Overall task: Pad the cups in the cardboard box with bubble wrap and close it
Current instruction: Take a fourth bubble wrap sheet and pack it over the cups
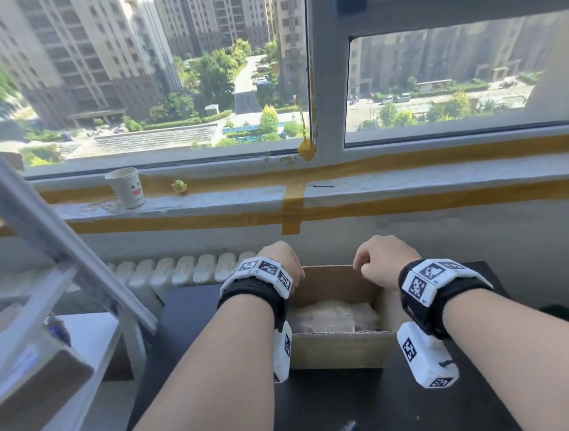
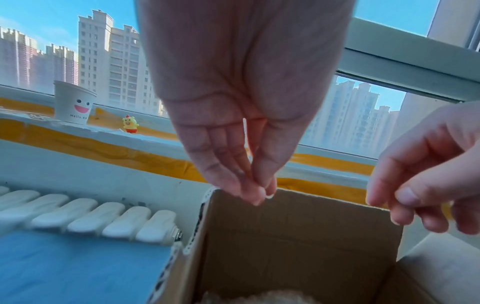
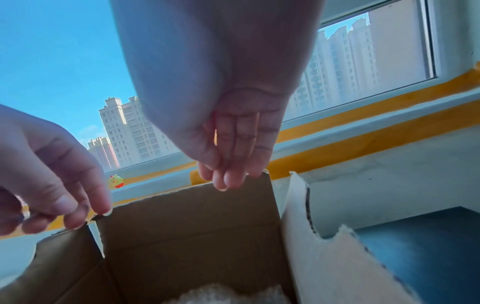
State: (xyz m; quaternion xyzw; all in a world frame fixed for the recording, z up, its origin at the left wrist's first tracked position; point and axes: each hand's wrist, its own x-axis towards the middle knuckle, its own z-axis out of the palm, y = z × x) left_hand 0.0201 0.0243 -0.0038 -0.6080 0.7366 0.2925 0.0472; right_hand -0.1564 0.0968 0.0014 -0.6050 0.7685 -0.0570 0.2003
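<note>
Paper cup (image 1: pixel 126 188) and toy chick (image 1: pixel 180 186) occupy windowsill (image 1: pixel 410 178).

The left hand (image 2: pixel 233 115) is seen from below, with its fingers (image 2: pixel 223 164) pointed down and pressed together with the thumb at the top edge of the far flap of the open brown cardboard box (image 2: pixel 298 242). The right hand (image 2: pixel 426 170) is held at the same edge, near the right corner, with its fingers curled. A bit of white bubble wrap (image 2: pixel 249 297) is seen inside the box. A white paper cup with a smiling face (image 2: pixel 74 102) and a small yellow chick toy (image 2: pixel 130 124) are set on the window sill (image 2: pixel 155 142).
</note>
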